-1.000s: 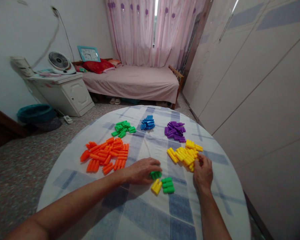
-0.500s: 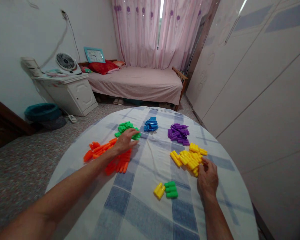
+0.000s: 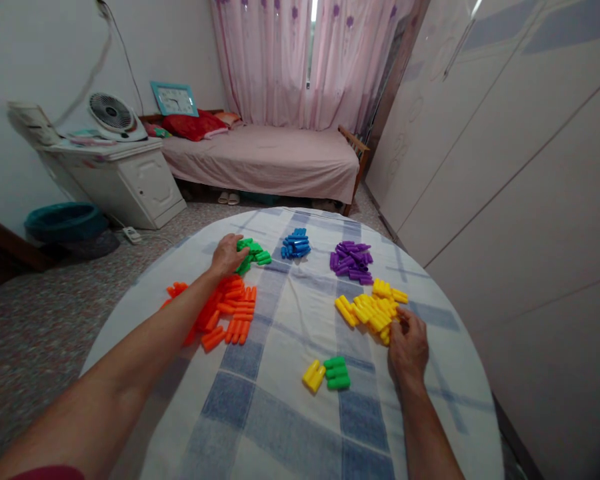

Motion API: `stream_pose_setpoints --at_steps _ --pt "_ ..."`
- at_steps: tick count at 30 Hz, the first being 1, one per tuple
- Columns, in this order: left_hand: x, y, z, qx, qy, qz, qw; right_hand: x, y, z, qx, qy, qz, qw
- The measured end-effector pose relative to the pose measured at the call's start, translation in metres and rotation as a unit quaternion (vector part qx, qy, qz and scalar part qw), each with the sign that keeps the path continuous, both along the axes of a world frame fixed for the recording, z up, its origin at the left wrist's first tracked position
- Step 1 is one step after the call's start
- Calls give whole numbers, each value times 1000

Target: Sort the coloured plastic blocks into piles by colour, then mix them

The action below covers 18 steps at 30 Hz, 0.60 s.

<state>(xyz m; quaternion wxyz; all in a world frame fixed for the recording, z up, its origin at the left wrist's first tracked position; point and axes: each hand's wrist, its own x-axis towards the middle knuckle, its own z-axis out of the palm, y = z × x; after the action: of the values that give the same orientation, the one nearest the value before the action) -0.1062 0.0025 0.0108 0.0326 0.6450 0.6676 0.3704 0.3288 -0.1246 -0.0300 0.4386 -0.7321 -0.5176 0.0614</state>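
Observation:
Around the left side of the green plastic building pieces (image 3: 255,253) curves my left hand (image 3: 227,256), its thumb and fingers apart and touching the heap. Beneath that forearm lie orange pieces (image 3: 240,310), partly hidden by it. At the right edge of the yellow pieces (image 3: 373,310) rests my right hand (image 3: 410,341), fingers curled with a gap between thumb and forefinger; no piece shows in it. Closer to me, a small joined yellow block (image 3: 313,377) lies beside a joined green block (image 3: 337,373).
Blue pieces (image 3: 295,245) and purple pieces (image 3: 351,261) form heaps toward the far side of the round table, on a checked tablecloth (image 3: 290,427). Beyond stand a bed (image 3: 280,157) and a white cabinet (image 3: 150,187) with a fan (image 3: 111,115). A wardrobe (image 3: 520,200) is on the right.
My left hand has moved left, from over the green heap to its left side, uncovering more green and orange pieces. My right hand stays by the yellow heap. The view has shifted slightly.

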Motion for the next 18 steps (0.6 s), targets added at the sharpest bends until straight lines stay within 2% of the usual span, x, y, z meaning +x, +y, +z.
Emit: stream_pose_setpoints --at_steps 2,4,5,6,9,11,14,18 --pt "23 -14 6 22 10 -19 1000 -1 0 0 2 3 -1 1000" --pt "54 -40 9 31 19 -70 997 -1 0 0 4 4 -3 1000" --pt "72 -58 9 31 24 -112 993 -1 0 0 5 4 -2 1000" --pt "91 -79 8 30 20 -184 982 -2 0 0 8 4 -1 1000" --pt "145 -143 4 -30 17 -366 930 -2 0 1 11 2 -1 1000" --pt "173 -175 1 -75 65 -431 897 -2 0 1 6 2 -4 1000" --pt "197 -197 -4 -104 125 -446 880 -2 0 1 1 3 -4 1000" --pt "206 -195 -9 -110 132 -425 889 -1 0 -1 6 1 1 1000"
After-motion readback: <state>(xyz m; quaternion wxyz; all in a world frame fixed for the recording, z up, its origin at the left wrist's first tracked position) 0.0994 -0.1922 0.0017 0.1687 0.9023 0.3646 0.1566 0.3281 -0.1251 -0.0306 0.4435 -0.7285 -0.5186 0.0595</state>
